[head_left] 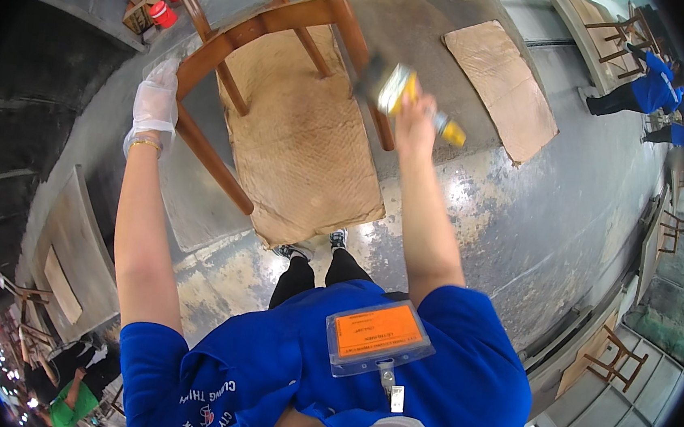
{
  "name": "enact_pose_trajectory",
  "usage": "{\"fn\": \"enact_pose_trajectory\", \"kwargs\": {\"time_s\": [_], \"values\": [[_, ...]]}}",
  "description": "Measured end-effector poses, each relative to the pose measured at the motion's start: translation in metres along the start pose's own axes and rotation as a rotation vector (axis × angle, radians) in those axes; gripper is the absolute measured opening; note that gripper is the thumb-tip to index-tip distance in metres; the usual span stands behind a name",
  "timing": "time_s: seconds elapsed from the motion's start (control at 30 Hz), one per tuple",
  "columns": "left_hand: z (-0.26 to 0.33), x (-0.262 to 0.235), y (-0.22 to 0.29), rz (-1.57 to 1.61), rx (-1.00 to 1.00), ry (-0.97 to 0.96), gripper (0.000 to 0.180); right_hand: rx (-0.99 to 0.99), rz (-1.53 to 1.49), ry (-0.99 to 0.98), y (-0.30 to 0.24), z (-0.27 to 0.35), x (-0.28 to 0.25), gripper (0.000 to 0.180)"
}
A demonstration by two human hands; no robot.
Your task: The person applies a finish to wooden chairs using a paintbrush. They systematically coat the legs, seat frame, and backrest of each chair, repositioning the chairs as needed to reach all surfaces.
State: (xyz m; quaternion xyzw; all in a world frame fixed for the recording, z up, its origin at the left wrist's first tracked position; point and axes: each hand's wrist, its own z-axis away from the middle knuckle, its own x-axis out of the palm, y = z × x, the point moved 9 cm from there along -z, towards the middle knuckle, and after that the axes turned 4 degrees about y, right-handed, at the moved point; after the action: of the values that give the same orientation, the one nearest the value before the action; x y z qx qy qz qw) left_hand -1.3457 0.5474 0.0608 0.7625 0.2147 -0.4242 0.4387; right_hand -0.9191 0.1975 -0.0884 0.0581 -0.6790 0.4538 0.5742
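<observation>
A brown wooden chair frame (276, 19) is tipped on its side in front of me, legs pointing various ways. My left hand (157, 101), in a white glove, is closed around the frame's left corner. My bare right hand (416, 128) grips a wide paintbrush (396, 90) with yellow on its handle. Its dark bristles are blurred by motion and are close to the frame's right leg; I cannot tell whether they touch it. Beneath the frame lies a stained brown cardboard sheet (303, 149), near my feet.
Another cardboard sheet (503, 89) lies to the right. Red buckets (163, 13) and a cardboard box (139, 9) stand at the far left. A person in blue (654, 85) is by a chair at the far right; a person in green (75, 403) is at the lower left.
</observation>
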Motion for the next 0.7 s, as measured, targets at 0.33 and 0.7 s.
{"fn": "enact_pose_trajectory", "kwargs": {"time_s": [0.33, 0.7], "values": [[0.016, 0.008, 0.011, -0.182, 0.180, 0.008, 0.039, -0.701, 0.520, 0.728, 0.061, 0.038, 0.041, 0.022], [0.017, 0.006, 0.027, 0.013, 0.107, 0.023, 0.040, -0.682, 0.348, 0.998, 0.031, 0.074, 0.009, 0.031]]}}
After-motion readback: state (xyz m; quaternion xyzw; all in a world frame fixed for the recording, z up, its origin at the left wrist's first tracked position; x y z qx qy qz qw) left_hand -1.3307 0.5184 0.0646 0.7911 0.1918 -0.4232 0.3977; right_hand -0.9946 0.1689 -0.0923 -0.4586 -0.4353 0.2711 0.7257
